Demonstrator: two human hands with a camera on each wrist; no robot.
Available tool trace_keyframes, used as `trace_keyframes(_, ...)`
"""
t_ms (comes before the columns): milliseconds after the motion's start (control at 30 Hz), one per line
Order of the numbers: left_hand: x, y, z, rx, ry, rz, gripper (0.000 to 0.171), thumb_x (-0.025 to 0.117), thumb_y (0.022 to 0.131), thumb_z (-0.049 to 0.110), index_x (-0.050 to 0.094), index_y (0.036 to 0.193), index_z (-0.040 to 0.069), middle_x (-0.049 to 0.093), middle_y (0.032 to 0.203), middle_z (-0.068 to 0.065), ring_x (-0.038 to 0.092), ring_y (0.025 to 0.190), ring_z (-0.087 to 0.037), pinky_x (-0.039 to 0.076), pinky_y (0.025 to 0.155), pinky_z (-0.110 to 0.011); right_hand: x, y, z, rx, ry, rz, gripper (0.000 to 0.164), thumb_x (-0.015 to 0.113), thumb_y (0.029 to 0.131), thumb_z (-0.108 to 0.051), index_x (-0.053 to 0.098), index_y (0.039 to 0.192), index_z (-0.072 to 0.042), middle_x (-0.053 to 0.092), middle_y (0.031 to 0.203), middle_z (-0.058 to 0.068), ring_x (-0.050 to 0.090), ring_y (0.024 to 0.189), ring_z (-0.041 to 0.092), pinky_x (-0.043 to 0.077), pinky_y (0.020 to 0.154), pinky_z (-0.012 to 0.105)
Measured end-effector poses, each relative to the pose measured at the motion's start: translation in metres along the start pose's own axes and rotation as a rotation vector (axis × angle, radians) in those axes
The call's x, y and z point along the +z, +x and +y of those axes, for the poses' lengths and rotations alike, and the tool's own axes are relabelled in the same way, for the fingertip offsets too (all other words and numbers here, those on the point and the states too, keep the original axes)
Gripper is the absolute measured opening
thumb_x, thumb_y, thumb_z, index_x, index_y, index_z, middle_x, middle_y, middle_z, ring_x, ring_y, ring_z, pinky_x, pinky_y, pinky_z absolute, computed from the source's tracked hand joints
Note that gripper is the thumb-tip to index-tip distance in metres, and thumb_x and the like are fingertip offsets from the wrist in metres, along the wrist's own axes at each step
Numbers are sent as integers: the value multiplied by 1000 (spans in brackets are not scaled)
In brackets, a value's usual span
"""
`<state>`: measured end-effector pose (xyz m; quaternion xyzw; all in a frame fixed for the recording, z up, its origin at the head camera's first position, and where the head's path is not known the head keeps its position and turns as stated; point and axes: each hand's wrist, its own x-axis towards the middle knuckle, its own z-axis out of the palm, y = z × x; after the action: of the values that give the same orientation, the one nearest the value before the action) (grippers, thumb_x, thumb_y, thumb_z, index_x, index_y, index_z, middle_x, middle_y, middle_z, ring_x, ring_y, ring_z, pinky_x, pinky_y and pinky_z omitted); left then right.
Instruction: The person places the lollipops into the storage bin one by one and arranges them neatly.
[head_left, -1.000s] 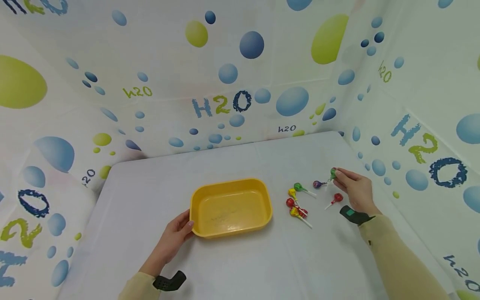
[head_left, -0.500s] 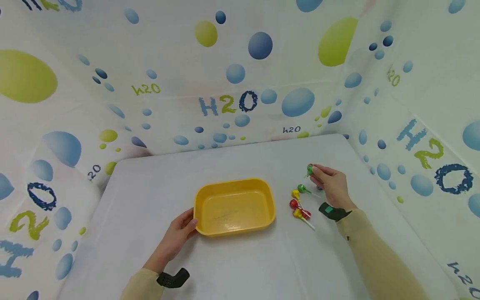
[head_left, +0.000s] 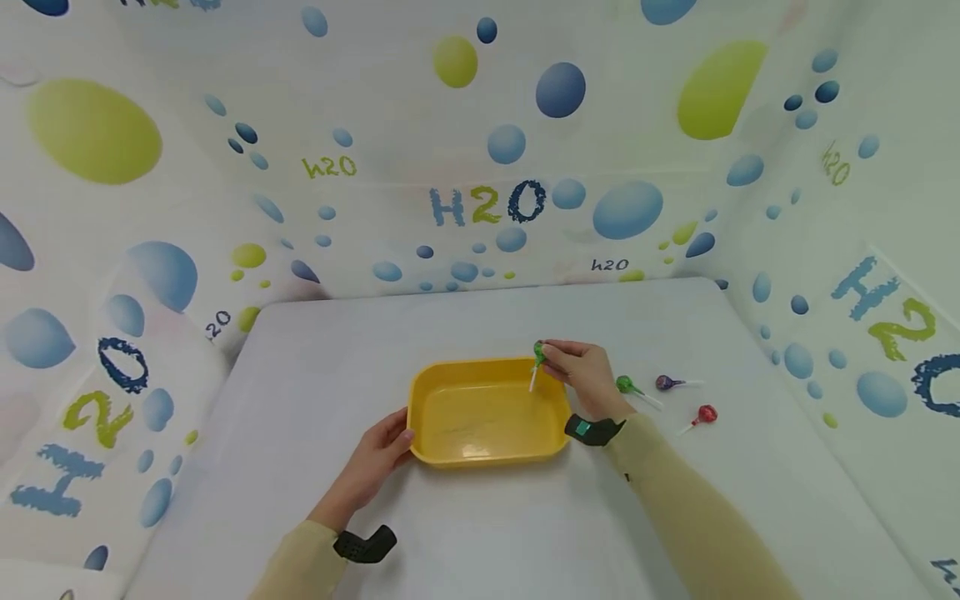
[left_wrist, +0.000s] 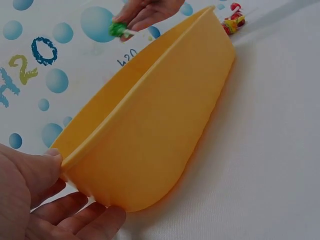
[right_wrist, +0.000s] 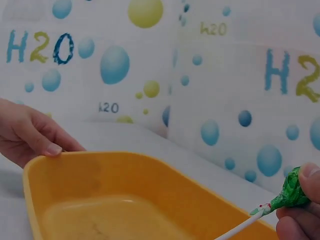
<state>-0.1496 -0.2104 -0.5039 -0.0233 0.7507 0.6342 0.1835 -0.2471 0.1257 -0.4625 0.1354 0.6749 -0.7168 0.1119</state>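
A yellow plastic tray sits on the white-covered table in the head view, its inside bare. My left hand grips its left end, thumb on the rim and fingers against the outer wall. Over the tray's back right corner, my right hand pinches a green-wrapped lollipop by its head. Its white stick points down toward the tray's inside.
Right of the tray lie another green lollipop, a purple one and a red one. Red and yellow lollipops show beyond the tray in the left wrist view. A printed curtain surrounds the table.
My right hand has carried the green lollipop leftward, from the right side of the table to over the tray. My left hand keeps its grip. The head view has turned slightly.
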Motion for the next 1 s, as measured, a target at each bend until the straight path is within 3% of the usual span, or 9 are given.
trace_keyframes(233,-3,-1,-2,5,3,25,54,49,108,9,32,158,-2,40,161,-24,54,136,-37,55,106,-35,63,-5,7,13,-121,-142,29,69,98,-14,71,121,4,74,118,19,75,87,13,63,86,30)
trace_keyframes(433,-1,-1,-4,27,-10,13,54,49,108,8,32,158,-2,40,160,-24,55,135,-38,54,107,-37,101,-7,21,61,-237,-235,24,72,95,-8,73,112,9,77,105,18,76,83,17,64,86,36)
trace_keyframes(567,1,1,-5,36,-19,4,54,48,108,8,31,158,-3,39,161,-25,55,135,-38,54,107,-38,116,-4,28,58,-344,-232,23,75,92,-9,76,106,9,79,93,17,75,72,14,66,75,31)
trace_keyframes(733,1,1,-5,40,-11,-12,56,49,108,12,29,158,-4,38,161,-26,53,137,-39,52,109,-40,129,3,33,-8,-554,-221,21,80,88,-11,79,97,8,78,80,17,68,57,9,60,58,22)
trace_keyframes(867,0,-1,-5,46,-11,-16,56,49,108,13,29,158,-4,38,161,-26,52,138,-41,52,110,-43,141,11,39,-94,-782,-209,20,83,85,-19,81,82,1,75,66,8,60,52,6,49,50,17)
trace_keyframes(1000,-3,-3,-7,47,-17,-5,55,50,108,11,31,158,-3,40,159,-26,53,137,-41,53,109,-43,157,16,42,-156,-899,-189,27,86,82,-23,76,72,-1,62,56,1,51,51,11,38,48,19)
